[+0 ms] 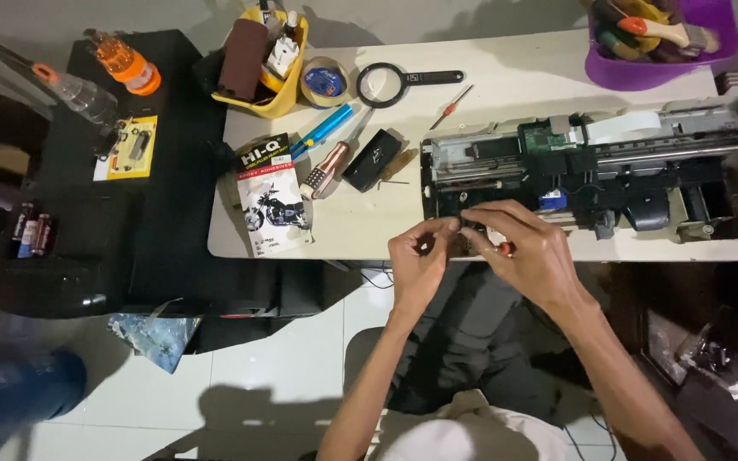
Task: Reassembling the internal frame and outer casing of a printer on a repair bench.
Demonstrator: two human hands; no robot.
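White tabletop [506, 94] carries an opened printer mechanism [591, 166], grey and black, lying along its right half with the cover off and a metal rail running across it. Both hands work at the near left corner of that mechanism: the left hand [418, 265] has its fingers pinched together on a small dark part at the edge, too small to identify, while the right hand [533, 252] curls over the same spot, loosely closed around a small tool with an orange-red handle [506, 249] that pokes out between its fingers. To the left on the table lies one flat rectangular package [271, 198], black at the top and white below, with a picture of a motorcycle. Farther left, on a black surface [164, 171], sits one yellow card package [128, 148] holding small parts, and one clear bottle with an orange cap [130, 67]. At the far edge stand one yellow tub [282, 94] stuffed with odds and ends, one roll of tape [325, 81], one black magnifying glass [395, 83] and one small red-handled screwdriver [452, 107]. One blue pen [325, 130], one copper-coloured tool [326, 169] and one black case [371, 159] lie between the package and the mechanism. One purple tub [668, 64] of tools sits at the far right.
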